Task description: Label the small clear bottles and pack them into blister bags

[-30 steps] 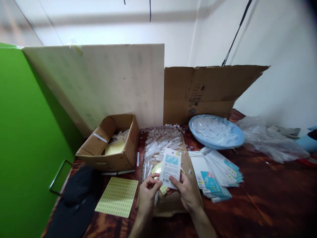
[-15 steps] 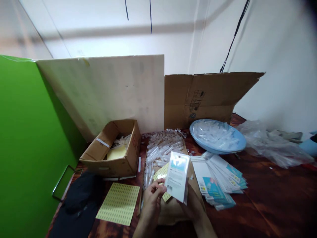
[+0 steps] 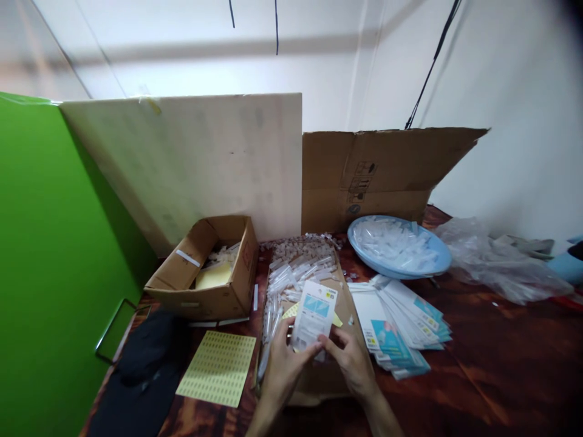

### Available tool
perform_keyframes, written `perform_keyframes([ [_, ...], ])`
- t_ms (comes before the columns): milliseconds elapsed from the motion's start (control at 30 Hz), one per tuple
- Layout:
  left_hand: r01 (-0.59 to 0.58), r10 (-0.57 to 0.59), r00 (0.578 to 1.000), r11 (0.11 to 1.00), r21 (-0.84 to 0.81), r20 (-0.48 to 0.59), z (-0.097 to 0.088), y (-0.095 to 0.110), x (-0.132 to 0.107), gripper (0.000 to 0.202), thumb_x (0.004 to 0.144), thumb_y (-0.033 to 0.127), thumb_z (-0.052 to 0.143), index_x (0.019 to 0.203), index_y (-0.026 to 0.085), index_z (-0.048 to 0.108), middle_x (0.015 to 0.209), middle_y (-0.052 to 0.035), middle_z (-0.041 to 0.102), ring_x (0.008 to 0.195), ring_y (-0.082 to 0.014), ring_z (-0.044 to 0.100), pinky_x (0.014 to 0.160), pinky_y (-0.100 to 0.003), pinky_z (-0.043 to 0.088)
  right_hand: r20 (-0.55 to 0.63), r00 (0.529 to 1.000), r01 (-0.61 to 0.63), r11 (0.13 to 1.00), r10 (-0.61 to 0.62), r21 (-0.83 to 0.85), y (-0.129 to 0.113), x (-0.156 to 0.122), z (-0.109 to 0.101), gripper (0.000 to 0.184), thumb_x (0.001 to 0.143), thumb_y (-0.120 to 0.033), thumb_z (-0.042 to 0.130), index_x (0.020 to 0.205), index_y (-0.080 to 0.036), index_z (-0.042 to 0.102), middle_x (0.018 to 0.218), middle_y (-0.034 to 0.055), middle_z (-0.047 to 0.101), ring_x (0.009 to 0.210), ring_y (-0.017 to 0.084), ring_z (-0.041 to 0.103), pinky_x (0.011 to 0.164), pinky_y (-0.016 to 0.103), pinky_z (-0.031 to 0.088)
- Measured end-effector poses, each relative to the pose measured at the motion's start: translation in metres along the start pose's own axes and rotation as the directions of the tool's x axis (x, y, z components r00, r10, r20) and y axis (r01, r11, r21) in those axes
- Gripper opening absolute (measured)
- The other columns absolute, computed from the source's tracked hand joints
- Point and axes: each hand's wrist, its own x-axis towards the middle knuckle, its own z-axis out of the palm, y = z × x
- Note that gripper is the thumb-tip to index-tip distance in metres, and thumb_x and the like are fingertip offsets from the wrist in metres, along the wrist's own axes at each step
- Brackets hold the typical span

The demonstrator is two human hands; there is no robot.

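Note:
Between my two hands is a flat white packet (image 3: 314, 312) with blue print and a small yellow mark at its upper right corner. My left hand (image 3: 283, 363) grips its left and lower edge, thumb across the front. From the other side, my right hand (image 3: 350, 359) pinches the lower right part, its thumb near the left one. Partly hidden behind the packet lies a yellow sticker sheet (image 3: 290, 311) on a flat piece of cardboard (image 3: 321, 391). Clear plastic tubes (image 3: 283, 280) and many small whitish pieces (image 3: 303, 247) cover the cardboard's far and left parts.
Fanned white-and-blue packets (image 3: 392, 346) lie at right, below a blue basin (image 3: 441, 261) of clear plastic pieces. At left are an open cardboard box (image 3: 218, 303), another sticker sheet (image 3: 218, 367) and a black cap (image 3: 152, 352). Cardboard panels (image 3: 218, 164) stand behind; plastic bags (image 3: 496, 261) lie far right.
The packet has been turned and now shows a different printed layout with a yellow mark at its top. My right hand has come from behind the packet to its lower front.

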Motion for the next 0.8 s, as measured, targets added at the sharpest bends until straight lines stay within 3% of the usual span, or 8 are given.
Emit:
perform_keyframes([
  [67, 0.058, -0.056, 0.997, 0.997, -0.04, 0.055, -0.005, 0.003, 0.002, 0.035, 0.064, 0.036, 0.086, 0.086, 0.015, 0.069, 0.082, -0.0053, 0.073, 0.079, -0.0225, 0.067, 0.071, -0.029, 0.053, 0.076, 0.997, 0.0, 1.0, 0.002, -0.022, -0.005, -0.001, 0.002, 0.048, 0.08, -0.054, 0.074, 0.107, -0.014, 0.075, 0.104, 0.014, 0.076, 0.084, 0.03, 0.07, 0.063, 0.036, 0.06],
  [200, 0.212, -0.193, 0.973, 0.963, -0.164, 0.125, -0.023, 0.005, 0.008, 0.035, 0.06, 0.037, 0.089, 0.062, 0.013, 0.064, 0.061, -0.0021, 0.068, 0.059, -0.0161, 0.06, 0.059, -0.024, 0.046, 0.135, 0.991, 0.003, 0.999, 0.004, -0.05, -0.012, 0.0, 0.003, 0.05, 0.079, -0.058, 0.072, 0.103, -0.015, 0.075, 0.093, 0.0115, 0.077, 0.065, 0.023, 0.068, 0.041, 0.026, 0.051],
  [267, 0.24, -0.214, 0.966, 0.951, -0.197, 0.146, -0.028, 0.006, 0.01, 0.037, 0.058, 0.038, 0.09, 0.058, 0.014, 0.062, 0.056, -0.0008, 0.066, 0.054, -0.0137, 0.056, 0.055, -0.022, 0.042, 0.146, 0.989, 0.027, 0.998, -0.018, -0.06, -0.014, 0.002, 0.005, 0.048, 0.081, -0.058, 0.07, 0.103, -0.015, 0.074, 0.093, 0.0114, 0.077, 0.068, 0.023, 0.069, 0.042, 0.025, 0.051],
  [367, 0.214, -0.198, 0.975, 0.954, -0.208, 0.096, -0.032, 0.008, 0.012, 0.04, 0.057, 0.039, 0.092, 0.056, 0.014, 0.059, 0.053, 0.0012, 0.062, 0.051, -0.0111, 0.052, 0.052, -0.02, 0.037, 0.178, 0.983, 0.056, 0.996, -0.043, -0.064, -0.016, 0.007, 0.012, 0.048, 0.079, -0.054, 0.074, 0.109, -0.016, 0.07, 0.101, 0.013, 0.076, 0.075, 0.026, 0.071, 0.046, 0.027, 0.053],
  [433, 0.192, -0.184, 0.981, 0.956, -0.223, 0.058, -0.033, 0.009, 0.012, 0.043, 0.055, 0.039, 0.093, 0.054, 0.014, 0.058, 0.052, 0.0022, 0.06, 0.051, -0.0099, 0.049, 0.052, -0.02, 0.035, 0.172, 0.984, 0.063, 0.997, -0.054, -0.047, -0.018, 0.01, 0.02, 0.05, 0.073, -0.048, 0.082, 0.109, -0.016, 0.069, 0.103, 0.013, 0.077, 0.082, 0.028, 0.073, 0.058, 0.031, 0.058],
  [533, 0.223, -0.205, 0.974, 0.936, -0.274, 0.091, -0.036, 0.009, 0.009, 0.046, 0.052, 0.042, 0.094, 0.053, 0.014, 0.057, 0.05, 0.0024, 0.058, 0.049, -0.0089, 0.047, 0.051, -0.019, 0.034, 0.179, 0.982, 0.044, 0.998, -0.053, 0.054, -0.02, 0.013, 0.029, 0.051, 0.067, -0.042, 0.088, 0.106, -0.014, 0.07, 0.1, 0.0122, 0.077, 0.089, 0.029, 0.073, 0.079, 0.038, 0.058],
  [667, 0.281, -0.223, 0.955, 0.893, -0.352, 0.197, -0.04, 0.006, -0.002, 0.046, 0.053, 0.049, 0.092, 0.056, 0.012, 0.063, 0.052, -0.0022, 0.063, 0.049, -0.0117, 0.053, 0.05, -0.021, 0.037, 0.234, 0.971, -0.101, 0.962, 0.041, 0.252, -0.014, 0.009, 0.028, 0.052, 0.067, -0.043, 0.088, 0.107, -0.013, 0.071, 0.096, 0.0118, 0.077, 0.081, 0.027, 0.072, 0.065, 0.032, 0.055],
  [800, 0.226, -0.203, 0.974, 0.913, -0.339, 0.102, -0.037, 0.004, -0.009, 0.043, 0.058, 0.048, 0.09, 0.057, 0.013, 0.066, 0.055, -0.0035, 0.067, 0.051, -0.0138, 0.057, 0.052, -0.022, 0.04, 0.218, 0.967, -0.202, 0.921, 0.133, 0.332, -0.008, 0.002, 0.018, 0.044, 0.077, -0.054, 0.077, 0.098, -0.015, 0.075, 0.093, 0.0126, 0.077, 0.083, 0.028, 0.072, 0.06, 0.031, 0.053],
])
